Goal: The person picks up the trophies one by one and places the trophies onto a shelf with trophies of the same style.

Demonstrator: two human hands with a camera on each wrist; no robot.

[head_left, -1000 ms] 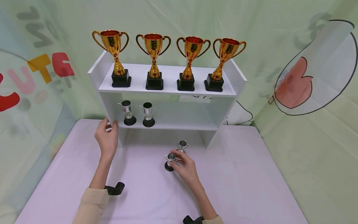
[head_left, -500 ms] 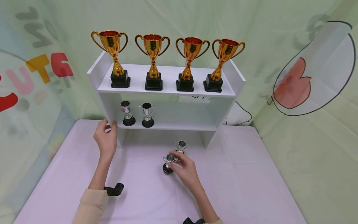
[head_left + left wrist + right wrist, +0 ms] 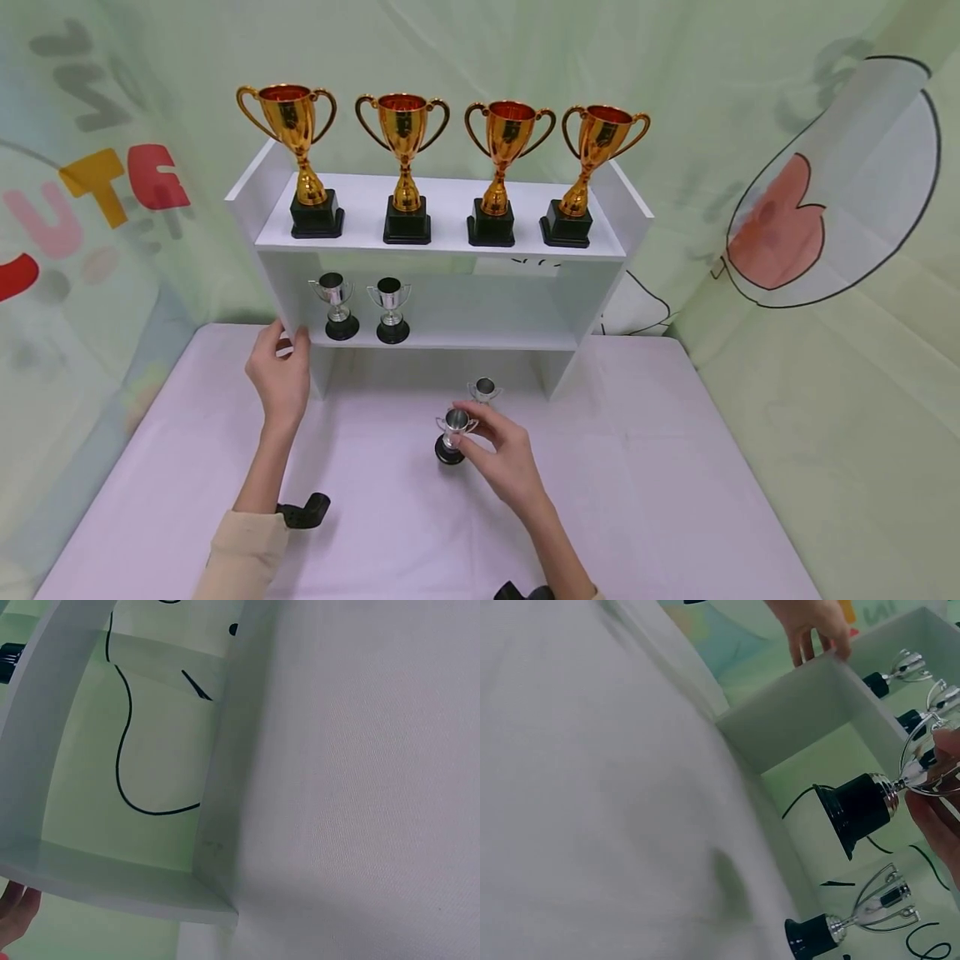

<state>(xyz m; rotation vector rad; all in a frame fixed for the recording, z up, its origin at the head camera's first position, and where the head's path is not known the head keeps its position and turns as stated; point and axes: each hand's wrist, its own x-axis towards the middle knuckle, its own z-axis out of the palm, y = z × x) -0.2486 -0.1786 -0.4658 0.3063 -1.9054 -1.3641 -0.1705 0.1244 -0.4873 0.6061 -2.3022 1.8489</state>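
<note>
My right hand [image 3: 502,458] pinches a small silver trophy cup [image 3: 455,422] between thumb and fingers, and its black base [image 3: 859,806] hangs over a shadow on the cloth. Just behind it another small silver trophy [image 3: 484,389] stands on the table, its lower part covered by my right hand in the head view. My left hand [image 3: 281,375] holds the front edge of the left side panel [image 3: 802,712] of a white shelf unit [image 3: 442,253]. On the middle board, toward the left, stand two silver trophies, one at the end [image 3: 337,306] and one beside it [image 3: 392,310].
Several gold trophies [image 3: 405,158] with black bases line the top board [image 3: 360,185]. A pale cloth-covered table [image 3: 637,467] spreads around and under the shelf. Green printed curtains [image 3: 750,125] enclose the back and sides.
The head view has shifted a little, so the scene sits slightly further left. My right hand and its trophy move only slightly, now hiding more of the trophy behind. My left hand stays on the panel.
</note>
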